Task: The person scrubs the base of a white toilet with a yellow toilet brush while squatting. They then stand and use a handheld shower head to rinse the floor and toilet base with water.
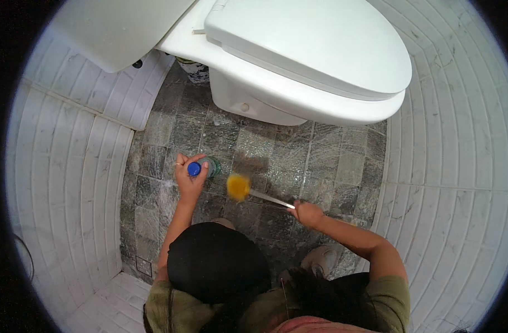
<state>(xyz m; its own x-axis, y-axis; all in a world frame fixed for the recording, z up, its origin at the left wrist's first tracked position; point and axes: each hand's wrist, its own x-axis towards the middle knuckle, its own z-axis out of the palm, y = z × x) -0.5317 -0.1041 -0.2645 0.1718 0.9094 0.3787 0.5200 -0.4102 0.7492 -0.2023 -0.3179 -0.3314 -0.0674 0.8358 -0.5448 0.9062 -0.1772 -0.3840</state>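
Observation:
My left hand (pixel 186 180) is closed around a clear, greenish plastic bottle (pixel 214 166) with a blue cap (pixel 194 168). The bottle is over the dark tiled floor (pixel 254 147), and I cannot tell whether its base touches the tiles. My right hand (pixel 308 214) grips the end of a long, pale handle. That handle belongs to a toilet-type brush with a round yellow head (pixel 238 187), blurred by motion. The brush points left, its head a short way from the bottle. Whether its bristles touch the floor cannot be made out.
A white toilet (pixel 259 100) with its lid (pixel 315 44) down stands ahead, tank at upper left. Behind its base sits a patterned container (pixel 194 71), partly hidden. White tiled walls (pixel 443 183) close in on both sides. A square drain cover (pixel 144 266) lies at lower left.

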